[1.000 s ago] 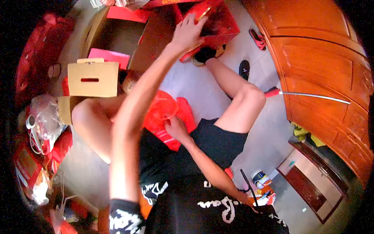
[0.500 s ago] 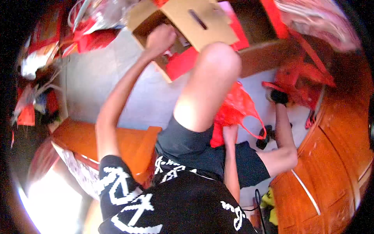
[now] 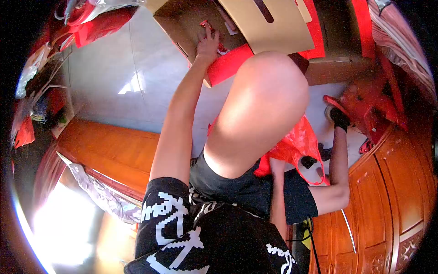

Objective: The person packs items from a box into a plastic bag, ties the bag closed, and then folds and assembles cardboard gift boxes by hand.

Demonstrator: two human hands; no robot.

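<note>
My left hand (image 3: 208,47) reaches down into an open cardboard box (image 3: 175,29) with red outer sides. Its fingers are apart and stretched toward a small red wrapped item (image 3: 204,23) at their tips. Another red bit shows beside the hand, too small to name. Low by my thigh, my right hand (image 3: 276,166) grips a thin red plastic bag (image 3: 299,139). Its fingers are partly hidden by the bag. My raised bent knee (image 3: 273,86) covers part of the bag and the box's near side.
A brown flap (image 3: 273,27) with a slot stands up from the box. Beside it is another open red-and-brown box (image 3: 340,68). An orange-brown wooden bench (image 3: 109,146) lies left, carved wooden furniture (image 3: 378,196) right. Pale floor tiles (image 3: 114,96) lie between.
My left hand has shifted right inside the box, its fingers now stretched apart. The view has turned slightly, and my knee looks larger. My right hand stays at the red bag.
</note>
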